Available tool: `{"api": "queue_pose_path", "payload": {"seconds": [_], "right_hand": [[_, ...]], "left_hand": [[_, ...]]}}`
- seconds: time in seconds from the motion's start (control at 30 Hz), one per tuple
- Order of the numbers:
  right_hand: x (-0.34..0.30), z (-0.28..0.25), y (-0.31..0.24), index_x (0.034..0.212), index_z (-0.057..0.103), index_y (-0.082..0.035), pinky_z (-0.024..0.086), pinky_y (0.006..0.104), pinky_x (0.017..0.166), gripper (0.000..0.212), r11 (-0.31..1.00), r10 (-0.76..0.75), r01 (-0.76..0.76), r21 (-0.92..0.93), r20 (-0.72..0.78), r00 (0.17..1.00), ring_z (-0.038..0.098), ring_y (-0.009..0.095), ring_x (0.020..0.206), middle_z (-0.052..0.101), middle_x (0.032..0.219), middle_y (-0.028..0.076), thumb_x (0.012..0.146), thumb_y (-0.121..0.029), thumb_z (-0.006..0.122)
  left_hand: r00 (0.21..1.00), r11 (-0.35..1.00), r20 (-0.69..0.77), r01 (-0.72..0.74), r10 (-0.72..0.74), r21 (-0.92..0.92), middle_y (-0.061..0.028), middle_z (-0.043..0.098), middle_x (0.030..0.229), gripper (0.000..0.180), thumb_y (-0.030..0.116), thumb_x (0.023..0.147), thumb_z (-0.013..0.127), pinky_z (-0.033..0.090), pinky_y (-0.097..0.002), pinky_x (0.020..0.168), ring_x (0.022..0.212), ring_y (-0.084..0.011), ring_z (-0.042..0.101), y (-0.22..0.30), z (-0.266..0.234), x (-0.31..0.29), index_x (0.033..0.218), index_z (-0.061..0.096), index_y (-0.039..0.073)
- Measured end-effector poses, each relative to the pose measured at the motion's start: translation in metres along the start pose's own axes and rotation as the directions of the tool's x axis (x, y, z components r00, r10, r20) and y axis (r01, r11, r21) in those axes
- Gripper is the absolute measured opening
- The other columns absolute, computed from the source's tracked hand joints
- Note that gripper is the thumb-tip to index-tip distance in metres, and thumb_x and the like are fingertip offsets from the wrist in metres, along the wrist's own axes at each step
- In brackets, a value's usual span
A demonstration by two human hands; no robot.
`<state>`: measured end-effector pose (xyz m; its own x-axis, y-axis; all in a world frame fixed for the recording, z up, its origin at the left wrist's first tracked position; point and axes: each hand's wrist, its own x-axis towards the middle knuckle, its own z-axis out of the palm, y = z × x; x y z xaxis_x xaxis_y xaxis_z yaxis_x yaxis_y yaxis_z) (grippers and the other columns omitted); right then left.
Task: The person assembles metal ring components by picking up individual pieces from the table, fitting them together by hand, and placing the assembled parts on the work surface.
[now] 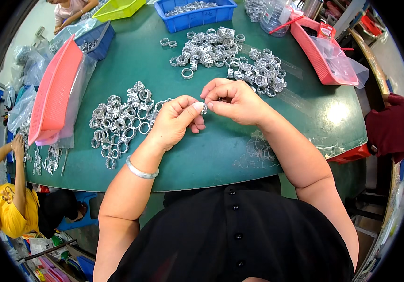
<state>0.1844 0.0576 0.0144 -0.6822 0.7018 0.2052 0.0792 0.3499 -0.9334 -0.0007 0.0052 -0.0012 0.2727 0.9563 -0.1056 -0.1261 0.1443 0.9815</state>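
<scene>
My left hand (179, 117) and my right hand (236, 101) meet over the green table, fingertips almost touching. Between them shows a small silver metal ring (204, 108), mostly covered by my fingers. The left thumb and fingers pinch it, and the right thumb and forefinger close on its other side. Beside my left hand spreads a heap of silver metal rings (122, 123). Beyond my right hand lie two more heaps of such rings, a nearer one (260, 73) and a farther one (213, 47). A single ring (187, 73) lies apart from them.
Blue bins (202, 18) (99, 40) hold more metal pieces. A pink basket (58, 89) stands at the left; another pink basket (321, 56), holding plastic bags, is at the right. A plastic jug (275, 19) stands far right. A person in yellow (16, 202) works at the left edge.
</scene>
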Motion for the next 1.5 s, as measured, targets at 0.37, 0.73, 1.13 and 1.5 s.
{"api": "queue_pose_path", "payload": {"seconds": [0.37,0.73,1.13,1.5], "right_hand": [[0.002,-0.002,0.003,0.096,0.058,0.000,0.046,0.0237,0.067,0.020,0.944,0.161,-0.167,0.284,0.043,0.986,0.053,0.008,0.075,0.055,0.095,0.006,0.076,-0.003,0.058],[0.003,0.001,0.000,0.118,0.040,0.003,0.048,0.0268,0.071,0.047,0.863,0.066,-0.059,0.502,0.004,0.998,0.054,0.014,0.091,0.051,0.105,0.012,0.074,0.006,0.058],[0.001,0.006,0.000,0.118,0.039,0.002,0.047,0.0261,0.079,0.049,0.900,0.004,0.009,0.436,-0.029,1.000,0.055,0.014,0.094,0.051,0.106,0.011,0.073,0.007,0.058],[0.005,0.002,0.004,0.115,0.046,-0.003,0.044,0.0219,0.069,0.043,0.972,-0.048,0.067,0.224,-0.090,0.995,0.051,0.008,0.079,0.054,0.099,0.005,0.074,0.001,0.058]], "left_hand": [[0.999,0.970,-0.010,0.038,-0.042,-0.239,-0.0071,0.059,0.077,0.016,0.015,0.088,0.045,0.049,-0.0248,0.060,0.071,-0.0167,0.060,0.003,-0.003,0.001,0.095,0.052,0.002],[0.997,0.889,0.083,0.044,-0.006,-0.456,-0.0105,0.059,0.089,0.021,0.007,0.084,0.046,0.050,-0.0280,0.067,0.079,-0.0185,0.060,0.002,-0.010,0.003,0.104,0.049,0.001],[0.994,0.931,0.087,0.085,-0.058,-0.354,-0.0062,0.059,0.086,0.019,0.012,0.086,0.047,0.047,-0.0222,0.062,0.071,-0.0126,0.057,0.000,-0.007,0.001,0.101,0.052,0.000],[0.990,0.855,0.133,0.116,-0.055,-0.506,-0.0100,0.060,0.089,0.029,0.018,0.088,0.045,0.050,-0.0269,0.066,0.076,-0.0175,0.059,-0.002,-0.019,0.005,0.109,0.051,-0.001]]}}
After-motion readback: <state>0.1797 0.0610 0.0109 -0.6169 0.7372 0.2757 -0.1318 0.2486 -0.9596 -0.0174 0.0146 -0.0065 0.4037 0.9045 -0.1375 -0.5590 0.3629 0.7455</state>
